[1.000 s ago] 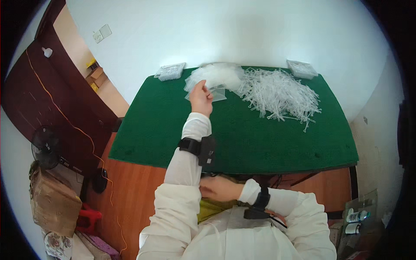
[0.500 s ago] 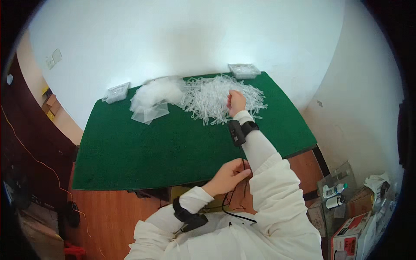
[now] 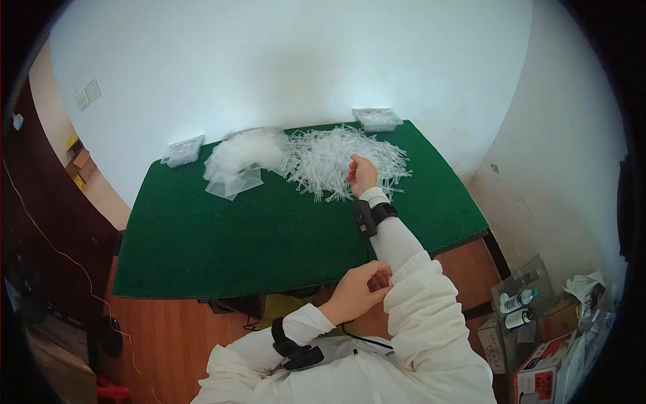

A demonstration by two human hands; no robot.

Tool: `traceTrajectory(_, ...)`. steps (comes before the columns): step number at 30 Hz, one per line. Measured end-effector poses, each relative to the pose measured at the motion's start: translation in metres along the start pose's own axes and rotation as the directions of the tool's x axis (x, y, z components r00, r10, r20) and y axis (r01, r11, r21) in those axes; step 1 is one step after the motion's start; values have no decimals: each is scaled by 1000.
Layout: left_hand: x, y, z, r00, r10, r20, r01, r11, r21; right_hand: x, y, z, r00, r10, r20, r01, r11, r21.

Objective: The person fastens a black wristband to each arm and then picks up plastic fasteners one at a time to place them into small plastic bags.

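A green mat (image 3: 222,229) is seen covering a wooden table (image 3: 175,337), which is set against a white wall (image 3: 269,60). At the far left corner of the mat a small clear tray (image 3: 182,151) is placed. Just to its right, along the far edge, a heap of clear plastic bags (image 3: 239,159) is piled, with a few flat ones spread toward the middle. Beside the bags, toward the far right part of the mat, a large pile of thin white plastic sticks (image 3: 336,160) is spread. A second clear tray (image 3: 377,118) is set at the far right corner. The left hand (image 3: 356,291) is held off the near edge of the mat, its fingers curled against the white sleeve of the right arm; whether anything is gripped there cannot be told. The right hand (image 3: 362,174) is raised over the near side of the stick pile, its fingers closed in a loose fist; whether a stick is pinched in it cannot be told. Dark bands are worn on both wrists. Boxes and bottles are seen on the floor off the right edge.
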State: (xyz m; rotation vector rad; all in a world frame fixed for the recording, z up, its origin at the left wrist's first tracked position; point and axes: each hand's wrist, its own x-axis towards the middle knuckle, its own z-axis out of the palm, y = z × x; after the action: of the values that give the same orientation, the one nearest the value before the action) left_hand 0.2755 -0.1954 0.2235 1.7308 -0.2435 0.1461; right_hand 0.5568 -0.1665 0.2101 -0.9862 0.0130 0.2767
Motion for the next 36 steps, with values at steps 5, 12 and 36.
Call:
traceTrajectory(5, 2, -9, -10, 976, 58, 208, -12, 976, -219, -5, 2, 11, 999, 49, 20, -49, 999, 20)
traceTrajectory(12, 23, -39, -27, 869, 224, 442, -417, 813, 407, -20, 13, 17, 983, 113, 147, -119, 992, 29)
traceTrajectory(36, 18, -93, -194, 960, -38, -277, 112, 960, 258, -25, 49, -32, 916, -306, 260, 378, 876, -299)
